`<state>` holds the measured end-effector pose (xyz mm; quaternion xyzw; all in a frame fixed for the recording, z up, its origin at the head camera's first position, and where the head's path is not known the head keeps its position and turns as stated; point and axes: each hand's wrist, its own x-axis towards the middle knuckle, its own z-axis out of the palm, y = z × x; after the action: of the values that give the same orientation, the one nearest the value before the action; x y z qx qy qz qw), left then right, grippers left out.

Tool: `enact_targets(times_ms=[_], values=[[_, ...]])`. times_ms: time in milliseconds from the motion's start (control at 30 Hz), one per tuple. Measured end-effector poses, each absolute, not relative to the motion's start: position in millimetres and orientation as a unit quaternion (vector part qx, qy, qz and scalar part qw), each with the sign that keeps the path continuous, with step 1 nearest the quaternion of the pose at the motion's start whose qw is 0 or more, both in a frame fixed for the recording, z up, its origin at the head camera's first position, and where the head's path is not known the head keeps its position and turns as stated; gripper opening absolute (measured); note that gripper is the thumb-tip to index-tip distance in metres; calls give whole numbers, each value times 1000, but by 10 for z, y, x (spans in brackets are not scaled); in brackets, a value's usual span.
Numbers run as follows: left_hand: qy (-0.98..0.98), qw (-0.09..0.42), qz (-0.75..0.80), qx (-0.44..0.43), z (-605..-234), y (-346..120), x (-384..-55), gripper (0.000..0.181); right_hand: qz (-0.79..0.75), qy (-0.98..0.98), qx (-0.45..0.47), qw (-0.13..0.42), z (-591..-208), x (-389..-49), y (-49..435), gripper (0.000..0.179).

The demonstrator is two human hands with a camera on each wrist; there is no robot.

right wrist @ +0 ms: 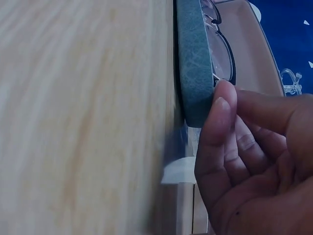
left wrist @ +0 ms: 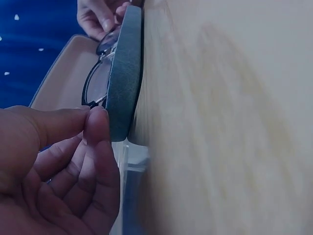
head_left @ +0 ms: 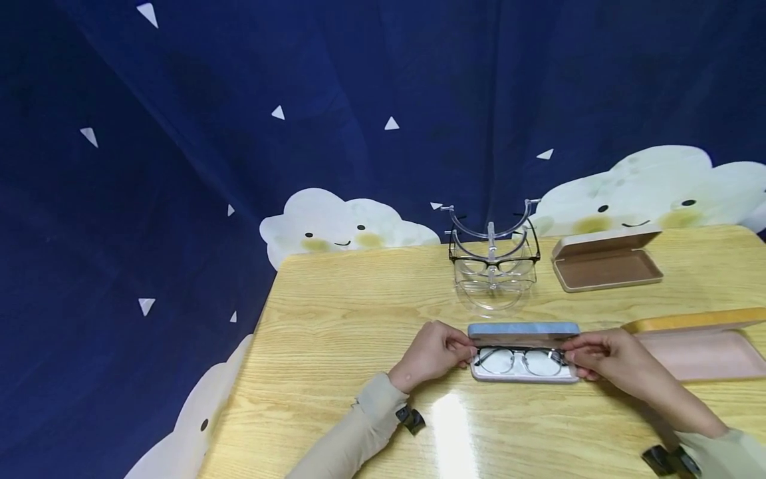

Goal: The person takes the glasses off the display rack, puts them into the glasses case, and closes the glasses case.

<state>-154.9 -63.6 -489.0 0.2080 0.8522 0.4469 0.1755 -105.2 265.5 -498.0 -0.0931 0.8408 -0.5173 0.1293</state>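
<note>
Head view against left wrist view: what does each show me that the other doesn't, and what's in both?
Only head: the open brown-lined case and open orange case, plus the back of the left hand.
Only left wrist: the left hand's palm side and a close-up of the blue case's textured outer wall.
Both: left hand and right hand at opposite ends of the glasses, blue case open.

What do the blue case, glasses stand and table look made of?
Blue case: probably leatherette, fairly matte, judging by its mottled, veined surface. Stand: likely clear acrylic, glossy; it's see-through with bright highlights. Table: wood or wood-look laminate, somewhat glossy; grain shows and light glares off it.
</note>
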Motion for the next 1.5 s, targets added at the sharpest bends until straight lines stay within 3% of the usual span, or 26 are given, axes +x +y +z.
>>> enact_targets(times_ms=[467, 967, 1100, 1333, 1500], values=[[849, 178, 459, 194, -4892, -691, -1601, 15, -589, 781, -150, 143, -5004, -1125, 2696, 31], [861, 158, 439, 203, -4837, -748, -1625, 21, -480, 873, -64, 63, -4868, -1043, 2634, 8], [855, 159, 456, 187, -4843, -750, -1630, 24, -469, 879, -58, 63, -4856, -1043, 2618, 15], [837, 179, 495, 148, -4835, -738, -1624, 33, -536, 828, -42, 162, -4847, -1103, 2599, 44], [832, 187, 501, 149, -4838, -733, -1632, 41, -535, 825, -16, 180, -4820, -1138, 2594, 60]])
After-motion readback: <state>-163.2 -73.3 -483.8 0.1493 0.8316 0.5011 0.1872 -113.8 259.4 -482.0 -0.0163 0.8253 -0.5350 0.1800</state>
